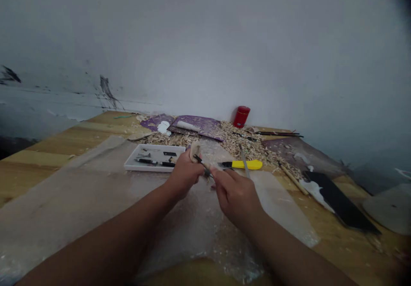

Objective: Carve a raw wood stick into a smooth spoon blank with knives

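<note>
My left hand (184, 174) is closed around a small pale piece of wood (194, 150), held upright above the table. My right hand (235, 194) is closed on a thin carving tool (203, 165) whose dark tip touches the wood piece. Both hands meet over a clear plastic sheet (96, 192) spread on the wooden table (48, 149). A yellow utility knife (243, 164) lies just beyond my right hand, with a thin metal rod (244, 161) across it.
A white tray (154, 157) with small tools sits left of the hands. Wood shavings (237, 142), purple sheets (199, 125) and a red tin (241, 116) lie near the wall. A black slab (340, 202) and sticks (292, 177) lie right.
</note>
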`<state>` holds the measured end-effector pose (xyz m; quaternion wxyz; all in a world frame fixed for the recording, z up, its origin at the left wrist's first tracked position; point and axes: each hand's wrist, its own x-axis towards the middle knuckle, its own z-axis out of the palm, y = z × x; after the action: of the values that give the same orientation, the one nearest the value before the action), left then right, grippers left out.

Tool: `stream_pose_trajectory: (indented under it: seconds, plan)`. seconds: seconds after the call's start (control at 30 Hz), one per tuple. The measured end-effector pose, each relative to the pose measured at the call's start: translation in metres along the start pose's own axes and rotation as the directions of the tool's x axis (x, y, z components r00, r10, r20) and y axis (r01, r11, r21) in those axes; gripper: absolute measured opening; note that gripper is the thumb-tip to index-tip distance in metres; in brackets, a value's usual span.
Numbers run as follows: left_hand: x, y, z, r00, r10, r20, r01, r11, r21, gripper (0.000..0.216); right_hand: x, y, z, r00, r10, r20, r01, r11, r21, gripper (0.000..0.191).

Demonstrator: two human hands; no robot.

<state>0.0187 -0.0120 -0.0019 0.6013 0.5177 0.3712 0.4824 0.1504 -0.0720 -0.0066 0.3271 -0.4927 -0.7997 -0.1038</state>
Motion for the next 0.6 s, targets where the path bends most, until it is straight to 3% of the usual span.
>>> stream_pose_trajectory:
  seconds: [0.13, 0.23, 0.4, 0.6]
  plan:
    - [-0.007, 0.004, 0.002, 0.999, -0.005, 0.036, 0.011, 0.986, -0.169, 0.023, 0.001, 0.004, 0.006, 0.989, 0.05, -0.138, -0.013, 0.966, 0.258, 0.025]
    - [-0.008, 0.006, -0.002, 0.997, 0.018, 0.07, -0.01, 0.993, -0.117, 0.019, 0.003, 0.007, -0.004, 0.985, 0.12, -0.125, -0.072, 0.939, 0.336, 0.022]
    - [0.0, 0.004, -0.013, 0.989, 0.119, 0.087, -0.129, 0.985, 0.114, 0.015, 0.004, 0.011, -0.022, 0.995, 0.002, -0.099, 0.015, 0.985, 0.171, 0.024]
    - [0.006, 0.001, -0.02, 0.966, 0.235, 0.104, -0.257, 0.887, 0.383, 0.013, -0.003, 0.006, -0.027, 0.996, -0.093, 0.011, 0.094, 0.984, -0.148, 0.032]
